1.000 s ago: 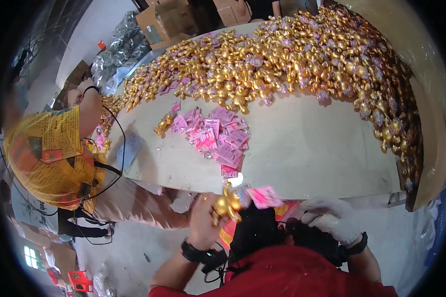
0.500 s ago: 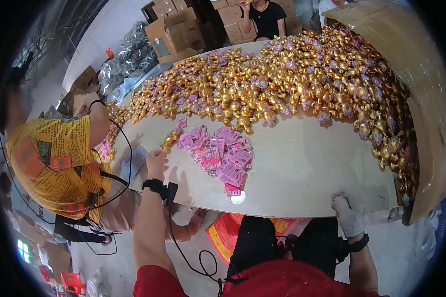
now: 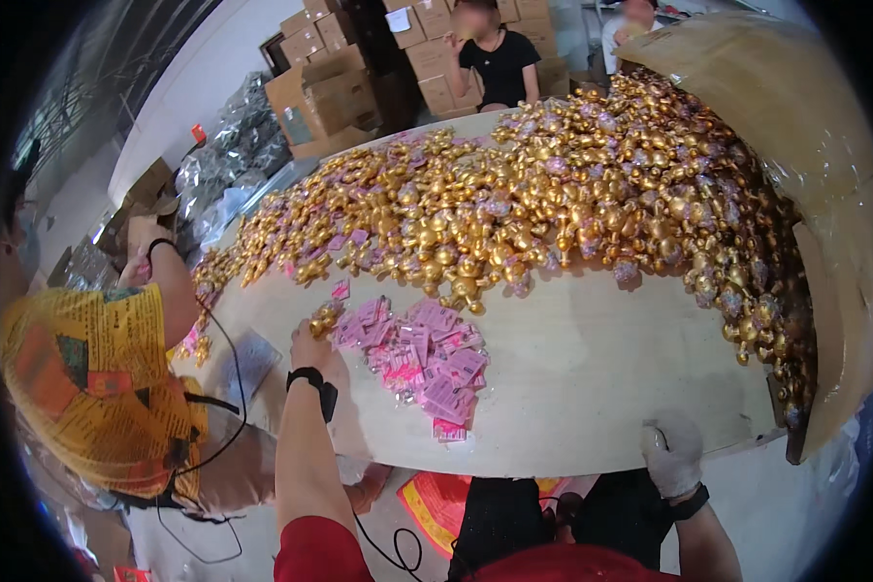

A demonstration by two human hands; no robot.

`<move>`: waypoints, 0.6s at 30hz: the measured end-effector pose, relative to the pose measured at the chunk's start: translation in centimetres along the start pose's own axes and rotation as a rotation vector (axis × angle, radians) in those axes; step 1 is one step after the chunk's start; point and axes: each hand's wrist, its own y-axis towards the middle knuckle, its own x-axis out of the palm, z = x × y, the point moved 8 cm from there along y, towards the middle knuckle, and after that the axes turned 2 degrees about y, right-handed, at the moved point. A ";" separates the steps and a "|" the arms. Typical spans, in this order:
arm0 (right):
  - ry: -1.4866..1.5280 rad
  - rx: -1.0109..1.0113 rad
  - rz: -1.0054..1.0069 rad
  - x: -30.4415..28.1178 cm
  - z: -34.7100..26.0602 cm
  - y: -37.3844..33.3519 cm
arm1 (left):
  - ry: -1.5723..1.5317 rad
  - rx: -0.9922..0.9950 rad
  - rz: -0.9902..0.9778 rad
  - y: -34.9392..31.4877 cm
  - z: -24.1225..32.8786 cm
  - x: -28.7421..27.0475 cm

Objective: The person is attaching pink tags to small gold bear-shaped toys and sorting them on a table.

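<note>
My bare left hand (image 3: 312,351) is at the left of the table, its fingers curled against a shiny golden figurine (image 3: 326,317). The fingertips are partly hidden, but they seem closed on its near side. Right beside it lies a heap of pink printed packets (image 3: 444,378), and one small pink packet (image 3: 340,289) lies apart from it. My right hand (image 3: 671,454), in a whitish glove, rests at the table's front edge with its fingers curled in. A thin dark line shows by the thumb; whether anything is held there is hidden.
A big pile of golden figurines (image 3: 427,209), some in clear wrapping, curves along the table's far side. Bent cardboard (image 3: 844,281) walls off the right. A co-worker in a yellow shirt (image 3: 97,354) works at the left; a person in black (image 3: 502,68) sits opposite. Cartons (image 3: 335,102) stand behind.
The view has tilted, so the table sits lower in it. My left hand has come closer to the golden figurine. My right hand's fingers look more curled at the table edge.
</note>
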 end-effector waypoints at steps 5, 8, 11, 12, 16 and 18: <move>-0.071 -0.046 0.002 0.4 0.0 -0.1 | -0.013 -0.053 0.048 0.3 -0.5 0.3; -0.105 -0.030 -0.006 0.4 0.4 -0.4 | -0.046 -0.027 0.125 0.1 -0.4 -0.1; -0.102 -0.047 0.018 0.5 -0.4 0.0 | -0.202 -0.068 0.232 1.6 -4.6 0.7; -0.085 -0.056 0.019 0.7 -0.6 0.1 | -0.328 -0.130 0.258 2.4 -7.1 0.9; -0.102 -0.034 0.022 0.4 -0.3 0.0 | -1.080 -0.549 0.266 1.6 -6.8 2.6; -0.075 -0.040 0.008 0.6 -0.8 0.1 | -1.005 -0.352 0.182 3.2 -10.0 1.9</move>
